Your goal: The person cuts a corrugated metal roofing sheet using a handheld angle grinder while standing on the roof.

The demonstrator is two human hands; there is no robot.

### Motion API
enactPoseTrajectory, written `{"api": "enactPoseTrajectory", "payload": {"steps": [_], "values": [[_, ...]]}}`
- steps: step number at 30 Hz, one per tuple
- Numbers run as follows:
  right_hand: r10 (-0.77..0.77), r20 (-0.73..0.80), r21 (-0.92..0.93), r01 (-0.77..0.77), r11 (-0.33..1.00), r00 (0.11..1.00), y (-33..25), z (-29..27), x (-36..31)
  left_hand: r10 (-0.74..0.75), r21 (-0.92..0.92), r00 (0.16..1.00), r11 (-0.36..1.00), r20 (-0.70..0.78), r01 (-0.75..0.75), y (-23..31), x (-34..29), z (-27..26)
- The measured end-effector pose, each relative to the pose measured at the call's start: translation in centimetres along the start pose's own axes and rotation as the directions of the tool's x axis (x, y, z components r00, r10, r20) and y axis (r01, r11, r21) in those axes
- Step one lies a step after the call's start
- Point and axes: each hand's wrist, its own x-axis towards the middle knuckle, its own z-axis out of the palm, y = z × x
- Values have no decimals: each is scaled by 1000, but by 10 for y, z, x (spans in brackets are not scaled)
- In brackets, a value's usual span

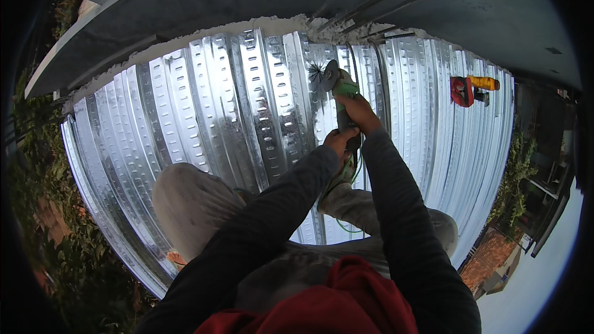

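Observation:
Both hands grip a green and dark angle grinder [348, 88] over the ribbed metal decking [257, 99]. My left hand [340, 140] is closed round the rear of its body. Farther forward, my right hand [361, 113] wraps the body close behind the head. The grinder's grey disc [331, 75] faces the left, near the sheet; I cannot tell whether it touches. Beside the disc shows a black spiky burst [317, 73], whose nature I cannot make out. A thin green cord [349, 230] runs down by my leg.
A red and yellow object [465, 89] with a dark part lies on the decking at the right. Steel rods [371, 0] jut from the rough concrete edge at the far side, under a grey wall [204, 3]. Plants [80, 253] border the left edge. My knees flank the grinder.

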Motion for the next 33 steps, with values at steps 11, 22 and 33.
{"api": "enactPoseTrajectory", "payload": {"steps": [11,22,33], "values": [[7,18,-62,-6,998,1000,18,14,22,106,259,992,962,-62,-87,-17,23,-12],[55,13,-62,-54,997,998,21,17,21,173,323,976,938,-131,-123,-30,31,-20],[83,25,-87,-81,993,996,14,17,22,142,332,984,938,-112,-97,-18,23,-17]]}}
